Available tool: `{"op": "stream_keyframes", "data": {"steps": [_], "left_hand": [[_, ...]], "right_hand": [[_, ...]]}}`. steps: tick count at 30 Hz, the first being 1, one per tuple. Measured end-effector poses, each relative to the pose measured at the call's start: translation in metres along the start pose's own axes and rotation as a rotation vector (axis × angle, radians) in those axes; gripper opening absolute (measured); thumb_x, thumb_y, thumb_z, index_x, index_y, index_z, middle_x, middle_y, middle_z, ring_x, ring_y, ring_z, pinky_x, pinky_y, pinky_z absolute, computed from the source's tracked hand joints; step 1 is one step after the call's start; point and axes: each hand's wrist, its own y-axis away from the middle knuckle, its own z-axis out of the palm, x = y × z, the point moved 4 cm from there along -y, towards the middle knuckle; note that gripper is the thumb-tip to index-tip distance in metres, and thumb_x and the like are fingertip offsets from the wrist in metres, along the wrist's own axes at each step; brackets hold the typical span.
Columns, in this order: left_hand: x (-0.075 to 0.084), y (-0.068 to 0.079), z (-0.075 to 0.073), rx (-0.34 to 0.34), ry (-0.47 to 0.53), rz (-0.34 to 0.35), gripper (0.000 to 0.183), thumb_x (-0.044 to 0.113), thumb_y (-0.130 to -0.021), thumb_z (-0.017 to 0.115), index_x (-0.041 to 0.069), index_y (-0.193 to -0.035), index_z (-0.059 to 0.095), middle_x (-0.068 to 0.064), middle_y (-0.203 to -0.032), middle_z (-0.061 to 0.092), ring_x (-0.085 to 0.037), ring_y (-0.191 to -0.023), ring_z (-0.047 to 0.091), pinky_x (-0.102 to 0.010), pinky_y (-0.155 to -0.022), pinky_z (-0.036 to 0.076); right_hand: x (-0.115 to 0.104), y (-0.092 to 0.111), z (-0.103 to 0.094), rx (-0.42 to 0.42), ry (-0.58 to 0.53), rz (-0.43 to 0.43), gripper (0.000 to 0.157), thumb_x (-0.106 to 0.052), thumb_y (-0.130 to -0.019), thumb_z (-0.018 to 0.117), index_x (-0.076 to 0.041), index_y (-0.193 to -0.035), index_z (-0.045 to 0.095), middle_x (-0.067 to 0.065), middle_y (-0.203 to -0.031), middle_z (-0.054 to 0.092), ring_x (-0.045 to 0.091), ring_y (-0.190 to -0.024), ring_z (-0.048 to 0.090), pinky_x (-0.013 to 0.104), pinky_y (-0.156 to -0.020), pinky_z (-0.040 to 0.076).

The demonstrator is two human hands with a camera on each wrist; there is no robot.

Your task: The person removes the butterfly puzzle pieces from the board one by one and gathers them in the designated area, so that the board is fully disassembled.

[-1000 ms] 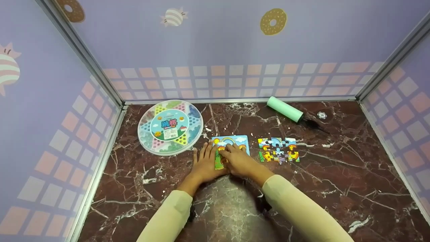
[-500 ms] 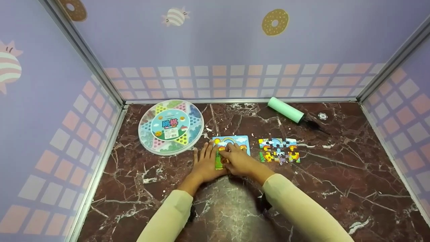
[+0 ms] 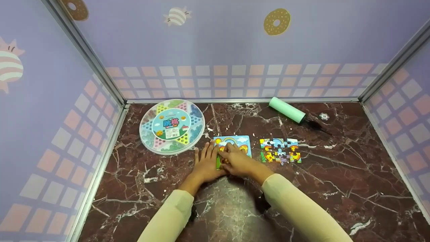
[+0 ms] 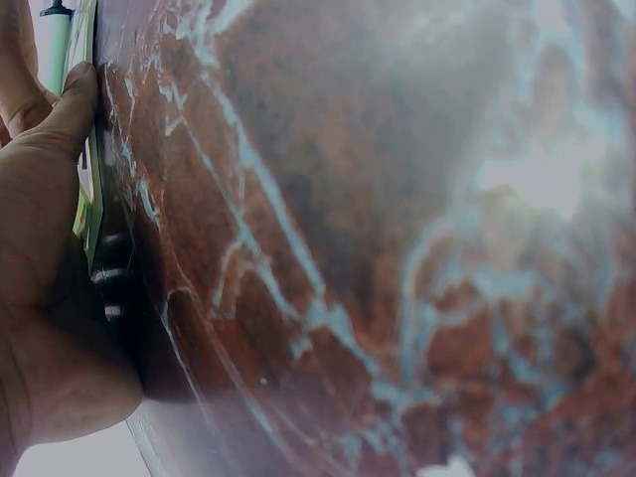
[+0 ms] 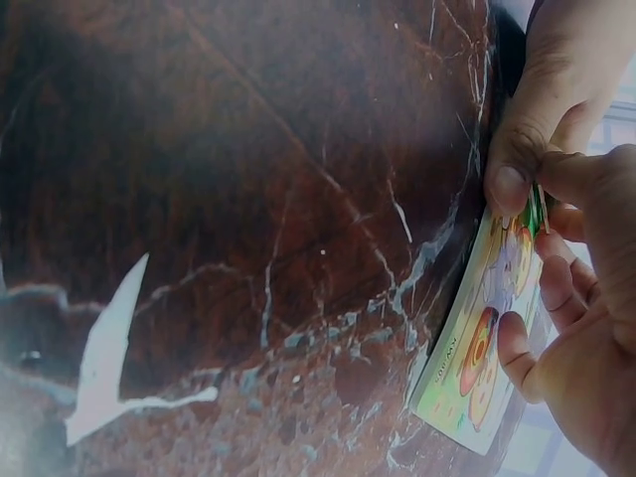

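A small square jigsaw board (image 3: 241,138) with a rainbow, sun and animal picture lies flat on the table. My left hand (image 3: 205,167) rests along its left side with fingers straight. In the right wrist view the left thumb (image 5: 512,184) presses on the board's near edge. Bent over the board, my right hand (image 3: 240,162) pinches a small green-edged puzzle piece (image 5: 538,211) at the lower-left part of the picture. Most of that piece is hidden by fingers. To the right lie several loose jigsaw pieces (image 3: 280,153), set out in rows.
A round Chinese checkers set (image 3: 169,144) under a clear lid stands back left. At the back right lie a mint-green cylinder (image 3: 287,110) with a black end and a small round white token (image 3: 324,116). Purple walls (image 3: 215,40) enclose the marbled table (image 3: 336,188).
My right fingers have shifted slightly over the lower-left of the board and cover more of the picture there. The left hand stays in place. The whole view drifts a little.
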Motion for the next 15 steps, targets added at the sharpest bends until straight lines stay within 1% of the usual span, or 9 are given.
{"op": "stream_keyframes", "data": {"steps": [2,4,6,9,12,15], "left_hand": [[0.0003,-0.0004,0.0001,0.008,0.004,0.006,0.113,0.065,-0.095,0.075,0.010,-0.177,0.021,-0.013,-0.188,0.009,-0.039,-0.175,0.007,-0.071,-0.137,-0.007],[0.0005,-0.0006,0.0001,0.014,0.001,0.007,0.112,0.064,-0.095,0.075,0.009,-0.177,0.022,-0.014,-0.188,0.010,-0.039,-0.175,0.007,-0.072,-0.137,-0.006],[0.0007,-0.0006,-0.0001,0.018,-0.004,0.008,0.113,0.065,-0.095,0.075,0.009,-0.177,0.022,-0.014,-0.188,0.010,-0.040,-0.174,0.008,-0.072,-0.137,-0.006],[0.0011,-0.0006,-0.0003,0.018,-0.005,0.006,0.115,0.066,-0.094,0.075,0.009,-0.177,0.021,-0.014,-0.188,0.010,-0.040,-0.174,0.008,-0.072,-0.137,-0.006],[0.0017,-0.0005,-0.0005,0.013,0.000,0.001,0.117,0.069,-0.093,0.075,0.009,-0.178,0.020,-0.014,-0.188,0.008,-0.039,-0.175,0.007,-0.072,-0.136,-0.006],[0.0020,-0.0004,-0.0008,0.013,0.002,-0.003,0.118,0.072,-0.093,0.074,0.010,-0.178,0.021,-0.013,-0.188,0.009,-0.039,-0.175,0.007,-0.072,-0.136,-0.006]], "right_hand": [[-0.0001,0.0002,0.0001,-0.002,0.035,-0.003,0.058,-0.025,-0.105,0.074,-0.006,-0.158,0.060,0.013,-0.122,0.057,0.030,-0.113,0.053,0.047,-0.087,0.049],[-0.0004,0.0005,0.0000,-0.001,0.094,-0.013,0.055,-0.028,-0.107,0.072,-0.008,-0.156,0.061,0.013,-0.123,0.058,0.030,-0.114,0.053,0.049,-0.090,0.048],[-0.0009,0.0009,-0.0002,0.006,0.166,-0.030,0.049,-0.031,-0.108,0.070,-0.010,-0.152,0.064,0.013,-0.125,0.059,0.031,-0.117,0.054,0.051,-0.093,0.047],[-0.0007,0.0027,-0.0012,0.029,0.252,-0.057,0.043,-0.035,-0.109,0.068,-0.012,-0.146,0.065,0.014,-0.127,0.059,0.032,-0.118,0.055,0.054,-0.094,0.046],[0.0014,0.0057,-0.0032,0.055,0.286,-0.074,0.043,-0.039,-0.110,0.068,-0.013,-0.144,0.067,0.013,-0.129,0.060,0.032,-0.120,0.055,0.055,-0.095,0.047],[0.0047,0.0091,-0.0061,0.105,0.300,-0.099,0.045,-0.040,-0.108,0.071,-0.014,-0.145,0.068,0.013,-0.129,0.062,0.033,-0.120,0.056,0.059,-0.098,0.050]]}}
